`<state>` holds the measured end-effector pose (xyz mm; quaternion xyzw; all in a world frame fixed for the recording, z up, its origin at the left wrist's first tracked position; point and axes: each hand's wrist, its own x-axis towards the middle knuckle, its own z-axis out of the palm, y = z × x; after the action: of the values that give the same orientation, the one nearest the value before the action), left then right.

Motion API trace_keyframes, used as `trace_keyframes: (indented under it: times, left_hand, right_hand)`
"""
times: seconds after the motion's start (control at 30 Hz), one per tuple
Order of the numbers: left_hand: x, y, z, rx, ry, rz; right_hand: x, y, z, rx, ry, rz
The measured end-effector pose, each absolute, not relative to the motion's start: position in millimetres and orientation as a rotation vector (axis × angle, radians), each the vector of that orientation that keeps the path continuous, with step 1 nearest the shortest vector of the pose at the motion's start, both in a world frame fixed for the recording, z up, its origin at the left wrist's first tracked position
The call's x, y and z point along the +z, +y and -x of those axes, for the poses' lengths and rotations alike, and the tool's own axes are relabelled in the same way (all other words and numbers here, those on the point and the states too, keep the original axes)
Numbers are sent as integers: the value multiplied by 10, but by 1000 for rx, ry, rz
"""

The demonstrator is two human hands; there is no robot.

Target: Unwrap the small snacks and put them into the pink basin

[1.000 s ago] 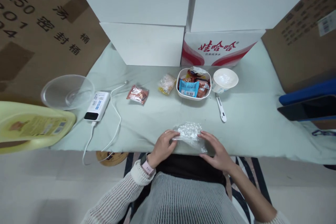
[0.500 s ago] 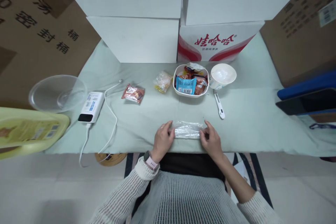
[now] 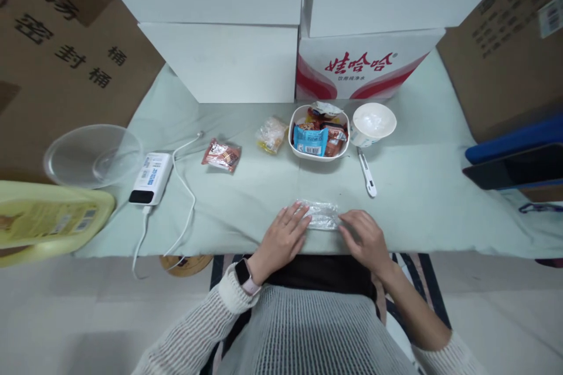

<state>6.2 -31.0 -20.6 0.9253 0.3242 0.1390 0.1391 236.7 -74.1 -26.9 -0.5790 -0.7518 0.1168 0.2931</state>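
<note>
A clear plastic bag (image 3: 324, 215), folded into a flat strip, lies on the table near the front edge. My left hand (image 3: 281, 241) rests flat over its left end, fingers stretched out and pressing on the film. At the other end, my right hand (image 3: 366, 238) has thumb and fingertips closed on the bag's right edge. Beyond the bag stands a white bowl (image 3: 320, 157) with several wrapped snacks in it. Right beside that is a paper cup (image 3: 363, 139) with clear plastic inside, and a white utility knife (image 3: 366, 173) lies in front of the cup.
A red snack packet (image 3: 221, 156) and a crumpled clear wrapper (image 3: 271, 135) lie to the left. A power bank (image 3: 152, 179) with a white cable, a round clear lid (image 3: 65, 155) and a yellow jug (image 3: 48, 222) are farther left. White boxes (image 3: 220, 64) wall off the back.
My left hand has gone from pinching the bag's left end to lying flat on it. My right hand has turned inward at the right end. The view has shifted slightly.
</note>
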Motion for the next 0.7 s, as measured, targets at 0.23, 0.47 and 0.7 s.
trace_keyframes:
  times: [0.23,0.47,0.7]
  left_hand:
    - [-298,-178,-202,156,1031,-2579]
    - [-68,-230,-260,494,1103,-1853]
    - [65,-240,-359,562,1074,-759]
  right_hand:
    - [-463,-655,-2257,346,-2173,1428]
    - [-51,-543,-2313,725,-1710,1386]
    - [-189,-481,-2202,1633,-1147,1293]
